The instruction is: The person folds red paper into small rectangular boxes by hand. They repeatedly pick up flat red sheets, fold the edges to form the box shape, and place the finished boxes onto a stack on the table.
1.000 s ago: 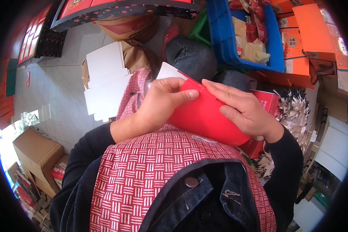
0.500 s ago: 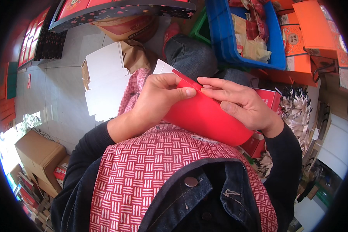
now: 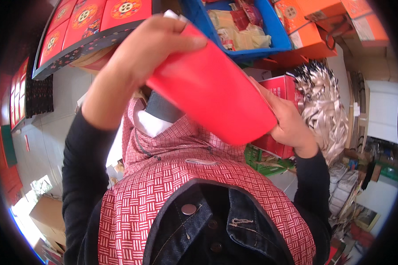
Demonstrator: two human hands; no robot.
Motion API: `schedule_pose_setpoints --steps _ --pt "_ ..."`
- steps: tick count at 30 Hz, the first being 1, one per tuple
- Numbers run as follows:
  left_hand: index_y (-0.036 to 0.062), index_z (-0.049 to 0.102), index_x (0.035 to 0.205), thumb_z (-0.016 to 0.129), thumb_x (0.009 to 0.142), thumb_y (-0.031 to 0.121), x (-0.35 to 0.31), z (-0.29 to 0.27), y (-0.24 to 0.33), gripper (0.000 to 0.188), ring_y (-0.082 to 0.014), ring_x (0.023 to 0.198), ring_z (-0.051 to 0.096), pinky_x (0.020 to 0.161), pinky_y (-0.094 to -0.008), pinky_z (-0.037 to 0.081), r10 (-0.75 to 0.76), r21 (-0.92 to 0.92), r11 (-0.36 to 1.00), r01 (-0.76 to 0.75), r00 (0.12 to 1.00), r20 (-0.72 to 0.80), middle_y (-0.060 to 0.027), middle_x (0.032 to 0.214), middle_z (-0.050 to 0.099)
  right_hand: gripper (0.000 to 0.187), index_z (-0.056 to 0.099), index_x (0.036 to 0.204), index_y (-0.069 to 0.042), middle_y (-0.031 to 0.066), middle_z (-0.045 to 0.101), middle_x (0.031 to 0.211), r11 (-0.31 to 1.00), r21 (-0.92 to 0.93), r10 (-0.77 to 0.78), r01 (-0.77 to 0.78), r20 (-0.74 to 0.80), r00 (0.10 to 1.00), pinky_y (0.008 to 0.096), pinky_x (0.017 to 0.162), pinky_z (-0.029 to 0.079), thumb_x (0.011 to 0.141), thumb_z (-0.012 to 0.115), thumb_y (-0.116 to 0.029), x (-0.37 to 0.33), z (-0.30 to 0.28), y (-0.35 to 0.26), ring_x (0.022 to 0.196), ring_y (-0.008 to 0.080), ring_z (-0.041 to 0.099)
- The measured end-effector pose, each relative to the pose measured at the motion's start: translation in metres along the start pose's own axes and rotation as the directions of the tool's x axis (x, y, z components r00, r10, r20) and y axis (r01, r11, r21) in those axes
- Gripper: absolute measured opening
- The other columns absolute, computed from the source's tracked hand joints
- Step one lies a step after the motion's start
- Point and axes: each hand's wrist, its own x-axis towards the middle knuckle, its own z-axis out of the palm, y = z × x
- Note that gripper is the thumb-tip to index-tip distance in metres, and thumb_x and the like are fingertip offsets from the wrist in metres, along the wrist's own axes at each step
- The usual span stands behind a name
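A bright red cardboard piece [image 3: 216, 84] is stretched slantwise between my two hands, above my lap. Its upper left end is gripped by my left hand [image 3: 150, 51], fingers closed over the edge and the thumb lying on the red face. A bit of white shows beyond these fingers. My right hand [image 3: 289, 121] holds the lower right end, with fingers along the far edge; the thumb is partly hidden behind the card. Below the card lies my red-and-white patterned apron [image 3: 177, 176], with a white piece [image 3: 149, 124] and a dark grey patch on it.
A black-edged tray [image 3: 82, 48] of red boxes is at the upper left. Beyond my hands stands a blue crate [image 3: 276, 37] with packets, beside orange boxes [image 3: 314, 39]. At the right are a red box [image 3: 278, 88], a bundle of beige ribbons [image 3: 323, 110] and a green basket [image 3: 263, 161].
My left hand has risen up and to the left with the card's end. My right hand has shifted slightly down to its lower right end. The view has turned too.
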Motion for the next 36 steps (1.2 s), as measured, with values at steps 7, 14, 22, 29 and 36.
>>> schedule_pose_setpoints --steps 7,14,22,29,36 --pt "-0.0022 0.061 0.100 0.073 0.082 0.013 -0.030 0.069 0.015 0.026 -0.0237 0.088 0.065 0.077 -0.0310 0.051 0.767 0.489 0.538 -0.687 0.639 0.053 -0.0142 0.095 0.064 0.042 0.048 0.133 -0.001 0.0226 0.063 0.115 0.841 0.540 0.316 -0.023 -0.457 0.831 0.0323 0.090 0.048 0.092 0.052 -0.008 -0.009 0.082 0.034 0.110 0.0221 0.062" --pt "-0.0032 0.050 0.122 0.069 0.088 0.023 -0.065 0.159 -0.116 0.047 -0.0193 0.102 0.057 0.088 -0.0336 0.046 0.159 -0.556 0.819 -0.144 0.987 -0.021 -0.0102 0.116 0.058 0.049 0.038 0.140 0.004 0.0242 0.053 0.133 0.918 0.391 0.224 0.059 -0.636 0.739 0.0312 0.099 0.042 0.093 0.049 -0.005 0.021 0.129 0.033 0.122 0.0230 0.054" --pt "0.0080 0.044 0.131 0.058 0.094 0.013 -0.048 0.169 -0.096 0.040 -0.0200 0.115 0.051 0.097 -0.0381 0.041 -0.011 -0.772 0.611 -0.175 0.973 -0.230 -0.0049 0.125 0.054 0.053 0.036 0.141 0.007 0.0144 0.057 0.128 0.224 0.902 0.265 0.368 -0.420 0.868 0.0295 0.097 0.043 0.092 0.051 -0.009 0.013 0.117 0.042 0.113 0.0167 0.055" --pt "0.0085 0.040 0.137 0.057 0.095 0.017 -0.042 0.170 -0.108 0.046 -0.0199 0.124 0.045 0.106 -0.0390 0.033 0.016 -0.756 0.634 -0.162 0.980 -0.197 -0.0058 0.134 0.049 0.039 0.053 0.129 0.005 0.0097 0.064 0.117 0.444 0.822 0.382 0.356 -0.533 0.754 0.0231 0.090 0.047 0.099 0.053 -0.019 0.028 0.125 0.043 0.105 0.0101 0.058" --pt "0.0075 0.038 0.138 0.058 0.094 0.021 -0.038 0.170 -0.113 0.050 -0.0212 0.125 0.044 0.107 -0.0395 0.031 0.010 -0.752 0.644 -0.138 0.985 -0.172 -0.0075 0.135 0.049 0.037 0.057 0.123 0.006 0.0196 0.068 0.106 0.682 0.632 0.361 0.368 -0.729 0.582 0.0260 0.081 0.050 0.099 0.052 -0.020 0.036 0.133 0.047 0.095 0.0159 0.065"
